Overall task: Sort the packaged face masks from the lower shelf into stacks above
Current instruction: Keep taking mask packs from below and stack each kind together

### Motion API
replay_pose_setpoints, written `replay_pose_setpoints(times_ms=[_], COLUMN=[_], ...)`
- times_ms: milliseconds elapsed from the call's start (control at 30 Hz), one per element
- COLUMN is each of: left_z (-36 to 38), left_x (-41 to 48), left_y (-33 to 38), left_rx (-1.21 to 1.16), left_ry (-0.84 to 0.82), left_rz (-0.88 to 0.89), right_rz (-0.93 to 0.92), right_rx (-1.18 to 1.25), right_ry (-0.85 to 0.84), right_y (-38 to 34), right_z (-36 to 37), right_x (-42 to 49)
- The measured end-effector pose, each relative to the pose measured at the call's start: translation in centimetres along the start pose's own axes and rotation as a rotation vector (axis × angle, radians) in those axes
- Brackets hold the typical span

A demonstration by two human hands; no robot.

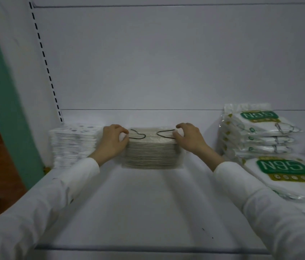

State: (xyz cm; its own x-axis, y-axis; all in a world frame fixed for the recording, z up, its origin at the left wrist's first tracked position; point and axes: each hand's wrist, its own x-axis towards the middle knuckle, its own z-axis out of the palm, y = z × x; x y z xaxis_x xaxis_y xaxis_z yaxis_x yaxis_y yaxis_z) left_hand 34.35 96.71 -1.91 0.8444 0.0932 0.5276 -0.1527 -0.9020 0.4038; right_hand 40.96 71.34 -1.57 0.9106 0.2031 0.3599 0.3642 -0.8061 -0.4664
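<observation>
Since both hands are on the beige mask stack (151, 152), I read this as the place-and-square step: a pack or batch being set on top and lined up.

- left hand (113, 141): fingers curled over the stack's top left end, thumb against the side, gripping it.
- right hand (189, 137): mirrored on the right end, fingers curled over the top edge, gripping.
- Can't tell if they hold only the top packs or just clamp the pile.

Stack sits mid-shelf (148, 203), towards the back wall, between the white patterned mask stack (73, 145) on the left and the N95 pack stack (256, 136) on the right, apart from both.

Orientation: packs lie flat, black ear loops (138, 136) facing up. Long axis runs left-right, parallel to the back wall, with one long edge towards the camera.

Next move, my guess: release both ends evenly so the top layers don't skew, then go down for more packs. Pile is tall and the wrappers look slippery, so it could shear sideways.
</observation>
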Motion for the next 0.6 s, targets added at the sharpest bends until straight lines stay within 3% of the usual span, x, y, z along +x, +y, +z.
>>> replay_pose_setpoints(times_ms=[300, 600], left_z=[-2.0, -0.5], left_x=[-4.4, -13.6], left_y=[4.5, 16.9], left_rx=[0.077, 0.032], left_ry=[0.044, -0.079], left_rz=[0.142, 0.187], right_rz=[-0.303, -0.537], right_rx=[-0.138, -0.291], right_ry=[0.033, -0.084], right_y=[-1.1, 2.9], right_z=[-3.6, -10.5], right_x=[-4.7, -16.6])
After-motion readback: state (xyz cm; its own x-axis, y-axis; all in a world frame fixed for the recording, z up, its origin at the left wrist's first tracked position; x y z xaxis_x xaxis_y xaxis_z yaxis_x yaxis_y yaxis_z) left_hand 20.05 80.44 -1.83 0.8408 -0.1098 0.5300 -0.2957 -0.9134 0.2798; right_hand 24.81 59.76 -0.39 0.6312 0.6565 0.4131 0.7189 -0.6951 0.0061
